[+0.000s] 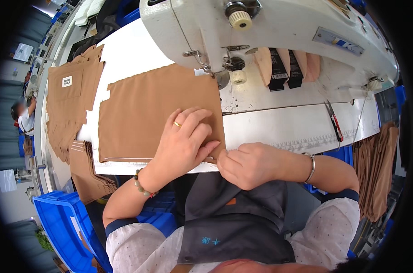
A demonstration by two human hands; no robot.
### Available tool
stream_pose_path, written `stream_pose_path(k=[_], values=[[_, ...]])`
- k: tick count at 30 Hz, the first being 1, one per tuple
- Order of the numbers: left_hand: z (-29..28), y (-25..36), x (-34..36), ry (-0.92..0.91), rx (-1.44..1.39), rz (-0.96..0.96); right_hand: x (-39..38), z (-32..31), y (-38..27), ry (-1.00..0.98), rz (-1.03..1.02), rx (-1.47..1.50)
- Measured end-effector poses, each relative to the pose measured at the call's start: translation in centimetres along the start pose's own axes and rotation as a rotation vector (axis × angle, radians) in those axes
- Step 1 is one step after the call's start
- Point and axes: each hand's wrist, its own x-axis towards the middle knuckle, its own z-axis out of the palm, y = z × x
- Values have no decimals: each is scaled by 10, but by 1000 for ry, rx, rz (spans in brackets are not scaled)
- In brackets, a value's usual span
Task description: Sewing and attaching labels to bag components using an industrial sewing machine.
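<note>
A brown fabric panel (pixel 142 104) with notched corners lies flat on the white sewing table, its far right edge close to the sewing machine's needle area (pixel 212 75). My left hand (pixel 183 139) rests on the panel near its front right corner, fingers bent and spread apart, thumb toward the right edge. Right beside it, my right hand (pixel 245 164) is closed in a pinch at that corner. Its fingertips hide the bit of cloth they grip. A pale line, perhaps a seam or thread, runs along the panel's front edge.
More brown pieces (pixel 63 109) are stacked at the left, with others (pixel 86 175) hanging over the table edge. Pink pieces with black labels (pixel 279 68) lie under the machine arm. Thread snips (pixel 334 122) sit at right. Blue bins (pixel 63 218) and hanging brown cloth (pixel 374 168) flank me.
</note>
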Motion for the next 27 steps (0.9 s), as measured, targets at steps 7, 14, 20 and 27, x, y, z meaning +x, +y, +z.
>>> stream_pose_path(k=[7, 14, 20, 27], values=[[5, -11, -10, 68, -25, 46, -1, -6, 5, -67, -8, 44], [13, -28, 8, 166, -53, 89, -3, 0, 23, -73, 43, 21], [14, -46, 26, 223, -80, 112, -3, 7, 43, -85, 45, 34], [18, -64, 43, 252, -93, 121, 1, 12, 62, -64, 99, 52]])
